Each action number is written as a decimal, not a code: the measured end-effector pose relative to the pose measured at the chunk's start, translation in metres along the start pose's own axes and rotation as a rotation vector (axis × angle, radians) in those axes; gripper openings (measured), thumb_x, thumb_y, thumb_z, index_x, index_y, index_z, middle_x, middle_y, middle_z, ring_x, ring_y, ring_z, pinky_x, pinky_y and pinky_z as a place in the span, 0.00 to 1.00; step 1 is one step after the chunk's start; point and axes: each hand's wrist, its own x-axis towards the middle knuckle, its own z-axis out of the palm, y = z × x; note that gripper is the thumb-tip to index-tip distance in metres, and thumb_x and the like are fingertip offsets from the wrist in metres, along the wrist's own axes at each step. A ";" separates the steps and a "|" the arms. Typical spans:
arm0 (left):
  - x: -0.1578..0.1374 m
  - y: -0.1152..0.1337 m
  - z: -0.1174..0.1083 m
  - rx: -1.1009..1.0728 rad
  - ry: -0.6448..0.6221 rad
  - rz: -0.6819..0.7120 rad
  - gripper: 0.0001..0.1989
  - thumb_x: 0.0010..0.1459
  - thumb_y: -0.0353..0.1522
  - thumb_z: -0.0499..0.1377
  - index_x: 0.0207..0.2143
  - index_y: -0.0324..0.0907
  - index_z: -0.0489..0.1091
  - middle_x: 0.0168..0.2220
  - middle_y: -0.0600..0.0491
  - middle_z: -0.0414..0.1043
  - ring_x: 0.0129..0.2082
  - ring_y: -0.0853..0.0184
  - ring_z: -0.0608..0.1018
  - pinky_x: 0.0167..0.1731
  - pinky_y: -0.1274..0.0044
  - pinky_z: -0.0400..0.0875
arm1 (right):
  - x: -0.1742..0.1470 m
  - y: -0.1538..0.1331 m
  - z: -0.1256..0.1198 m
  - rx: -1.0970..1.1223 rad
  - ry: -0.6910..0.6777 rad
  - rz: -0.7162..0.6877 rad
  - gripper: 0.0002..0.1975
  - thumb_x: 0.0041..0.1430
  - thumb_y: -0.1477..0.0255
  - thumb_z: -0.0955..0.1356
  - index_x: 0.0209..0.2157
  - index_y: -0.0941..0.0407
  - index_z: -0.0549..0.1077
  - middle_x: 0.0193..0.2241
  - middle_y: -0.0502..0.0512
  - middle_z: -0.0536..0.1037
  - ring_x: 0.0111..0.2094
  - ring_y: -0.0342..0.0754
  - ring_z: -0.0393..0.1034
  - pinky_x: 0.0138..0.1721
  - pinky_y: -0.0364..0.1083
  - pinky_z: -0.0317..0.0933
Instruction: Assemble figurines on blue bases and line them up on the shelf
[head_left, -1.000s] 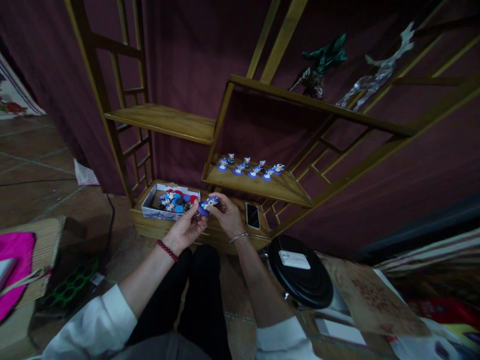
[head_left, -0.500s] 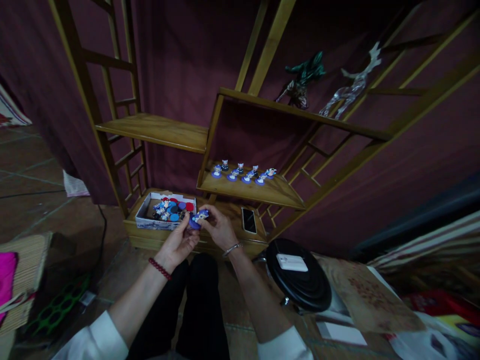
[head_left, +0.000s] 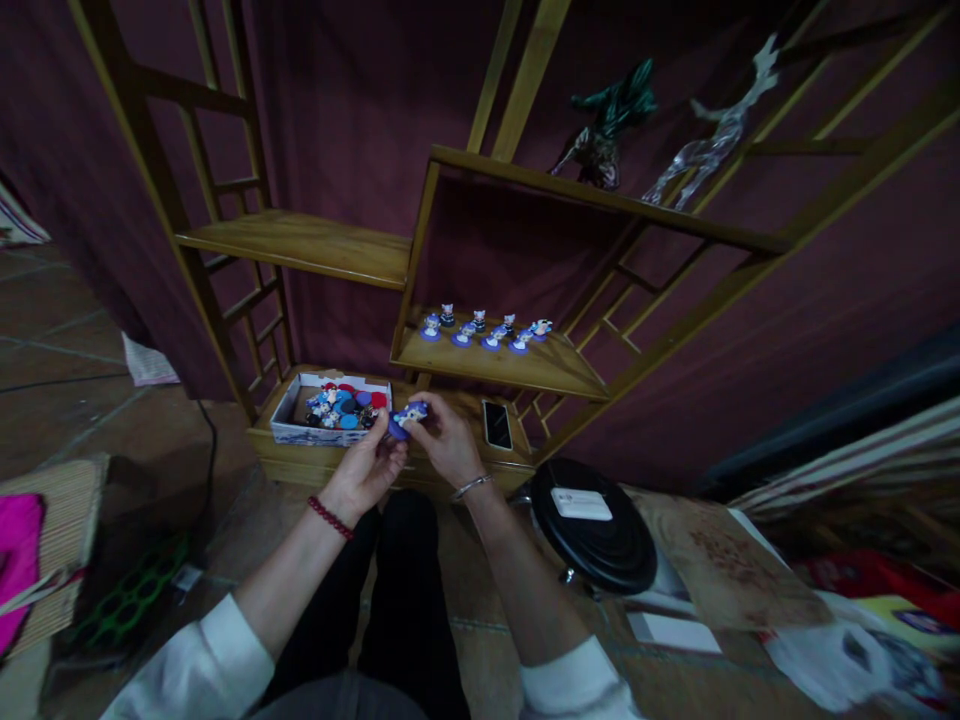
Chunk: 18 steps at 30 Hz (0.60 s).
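Between my two hands is a small purple-and-white figurine (head_left: 409, 415) on a round purple base, tilted on its side. My left hand (head_left: 369, 468), with a red bead bracelet at the wrist, is closed on the base. The fingers of my right hand (head_left: 450, 440), below which sits a silver bangle, pinch the figure's other end. Left of them an open box (head_left: 300, 434) holds a jumble of figurines (head_left: 334, 402) and coloured round bases. On the middle shelf (head_left: 480, 365) stand two rows of similar figurines (head_left: 495, 337), several with purple bases.
A phone (head_left: 496, 425) lies on the low cabinet, right of my hands. The top shelf carries a green figure statue (head_left: 611, 125) and a clear deer statue (head_left: 712, 140). A black round stool (head_left: 592, 540) with a white object on it stands at lower right.
Both hands have shifted slightly right in the picture with the figurine between them. The shelf and box sit a little higher in view, as the camera has tilted.
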 end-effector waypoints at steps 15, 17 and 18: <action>-0.004 -0.001 -0.001 0.019 -0.136 -0.023 0.09 0.49 0.34 0.58 0.27 0.36 0.66 0.23 0.54 0.65 0.18 0.78 0.66 0.15 0.85 0.62 | 0.000 -0.003 -0.011 -0.009 -0.062 -0.102 0.12 0.51 0.69 0.64 0.39 0.53 0.67 0.36 0.49 0.72 0.35 0.43 0.67 0.39 0.43 0.61; -0.003 -0.001 -0.001 0.023 -0.152 -0.027 0.09 0.50 0.35 0.58 0.27 0.36 0.66 0.24 0.53 0.65 0.19 0.78 0.66 0.16 0.85 0.62 | 0.000 -0.003 -0.011 -0.015 -0.068 -0.099 0.12 0.51 0.69 0.64 0.40 0.53 0.66 0.36 0.49 0.72 0.36 0.43 0.67 0.40 0.43 0.61; -0.003 -0.001 -0.002 0.024 -0.150 -0.024 0.09 0.50 0.35 0.58 0.27 0.36 0.66 0.24 0.54 0.65 0.19 0.77 0.66 0.16 0.85 0.62 | 0.000 -0.004 -0.012 -0.020 -0.069 -0.098 0.12 0.51 0.69 0.64 0.40 0.53 0.66 0.36 0.49 0.72 0.36 0.43 0.66 0.40 0.43 0.60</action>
